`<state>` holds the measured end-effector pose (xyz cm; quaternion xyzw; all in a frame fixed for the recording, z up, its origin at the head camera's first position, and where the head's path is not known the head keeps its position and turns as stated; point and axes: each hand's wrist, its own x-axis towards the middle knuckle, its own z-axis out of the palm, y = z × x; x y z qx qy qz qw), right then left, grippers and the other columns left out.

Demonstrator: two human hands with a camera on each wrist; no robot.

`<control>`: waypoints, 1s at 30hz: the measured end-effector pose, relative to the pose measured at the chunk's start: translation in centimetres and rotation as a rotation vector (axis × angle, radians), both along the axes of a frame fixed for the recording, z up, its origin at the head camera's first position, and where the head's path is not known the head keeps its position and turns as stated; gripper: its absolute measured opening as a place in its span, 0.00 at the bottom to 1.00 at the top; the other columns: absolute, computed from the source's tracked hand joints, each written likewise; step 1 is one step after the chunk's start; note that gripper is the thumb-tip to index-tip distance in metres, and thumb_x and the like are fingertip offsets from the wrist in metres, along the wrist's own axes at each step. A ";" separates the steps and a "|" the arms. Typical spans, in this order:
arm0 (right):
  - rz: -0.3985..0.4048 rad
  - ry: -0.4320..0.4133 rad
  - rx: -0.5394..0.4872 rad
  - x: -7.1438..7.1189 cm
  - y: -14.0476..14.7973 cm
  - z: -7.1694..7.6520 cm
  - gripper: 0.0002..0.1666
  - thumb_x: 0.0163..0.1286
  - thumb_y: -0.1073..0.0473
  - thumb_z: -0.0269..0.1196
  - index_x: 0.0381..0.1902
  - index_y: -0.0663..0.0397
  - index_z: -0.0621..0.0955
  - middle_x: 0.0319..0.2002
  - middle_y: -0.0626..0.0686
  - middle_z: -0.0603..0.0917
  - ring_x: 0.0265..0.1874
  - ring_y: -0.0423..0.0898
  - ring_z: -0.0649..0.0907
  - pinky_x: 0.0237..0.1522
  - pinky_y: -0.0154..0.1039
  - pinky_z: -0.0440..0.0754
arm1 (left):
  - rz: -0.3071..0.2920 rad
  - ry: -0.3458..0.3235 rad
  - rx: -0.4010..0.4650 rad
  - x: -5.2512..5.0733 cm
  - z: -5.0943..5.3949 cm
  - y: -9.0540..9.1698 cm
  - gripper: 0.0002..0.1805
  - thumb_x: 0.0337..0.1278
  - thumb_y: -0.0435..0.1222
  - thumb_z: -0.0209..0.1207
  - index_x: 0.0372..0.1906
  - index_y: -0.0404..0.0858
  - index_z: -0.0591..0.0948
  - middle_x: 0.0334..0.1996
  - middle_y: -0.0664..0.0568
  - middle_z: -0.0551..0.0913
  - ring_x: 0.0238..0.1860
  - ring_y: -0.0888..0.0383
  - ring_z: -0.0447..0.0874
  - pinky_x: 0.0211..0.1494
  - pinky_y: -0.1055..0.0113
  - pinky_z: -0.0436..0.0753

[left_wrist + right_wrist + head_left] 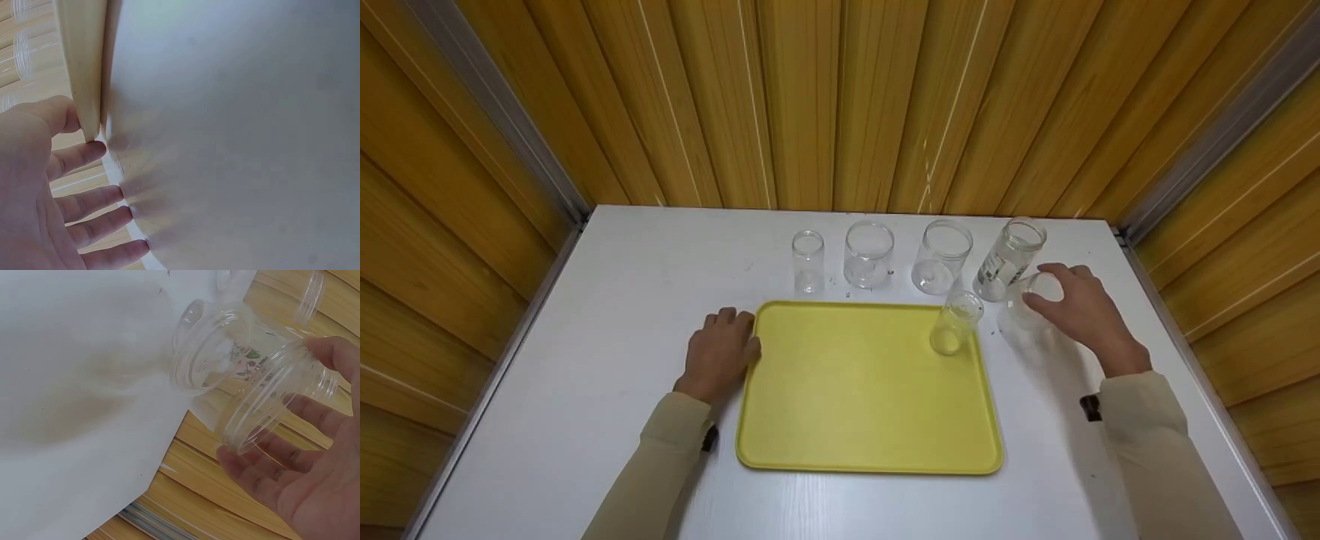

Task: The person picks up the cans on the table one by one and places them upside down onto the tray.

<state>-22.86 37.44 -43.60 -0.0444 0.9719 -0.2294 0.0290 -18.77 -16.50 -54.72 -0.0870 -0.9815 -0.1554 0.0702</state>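
Note:
My right hand [1080,307] grips a clear jar [1020,319] near its open rim, thumb on one side and fingers on the other. In the right wrist view, the jar [225,382] shows ridged rings and stands at the right of the table; green and pink print shows on or through its wall. My left hand [718,354] rests at the left edge of a yellow tray [870,390]. Its thumb touches the rim, and its other fingertips [115,194] touch the white table. A slim clear jar [956,322] stands upright on the tray's upper right corner.
Behind the tray, several clear jars stand in a row: a narrow one [808,262], two wide ones [868,255] [942,259] and a tall printed one [1009,259] beside my right hand. Yellow slatted walls [840,105] enclose the white table [607,300].

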 end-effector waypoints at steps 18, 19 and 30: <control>0.024 0.171 -0.076 1.4 -1.2 1.6 0.41 0.77 0.43 0.67 0.75 0.65 0.71 0.64 0.77 0.71 0.61 0.74 0.73 0.60 0.73 0.71 | 0.004 -0.042 0.020 0.0 0.1 -0.1 0.19 0.74 0.41 0.57 0.59 0.34 0.83 0.54 0.36 0.81 0.51 0.38 0.80 0.43 0.42 0.85; 0.024 0.173 -0.081 1.4 -1.2 1.6 0.41 0.77 0.43 0.67 0.75 0.65 0.71 0.64 0.77 0.71 0.61 0.74 0.73 0.61 0.73 0.71 | 0.004 -0.045 0.021 0.0 0.1 -0.1 0.19 0.74 0.41 0.57 0.59 0.33 0.83 0.54 0.36 0.81 0.51 0.38 0.80 0.44 0.42 0.85; -0.007 0.163 -0.124 1.6 -1.4 2.2 0.43 0.79 0.40 0.63 0.78 0.62 0.69 0.63 0.73 0.72 0.61 0.70 0.74 0.57 0.71 0.74 | 0.003 -0.044 0.034 0.0 0.2 -0.1 0.19 0.74 0.41 0.57 0.60 0.33 0.83 0.56 0.35 0.81 0.53 0.36 0.80 0.45 0.41 0.85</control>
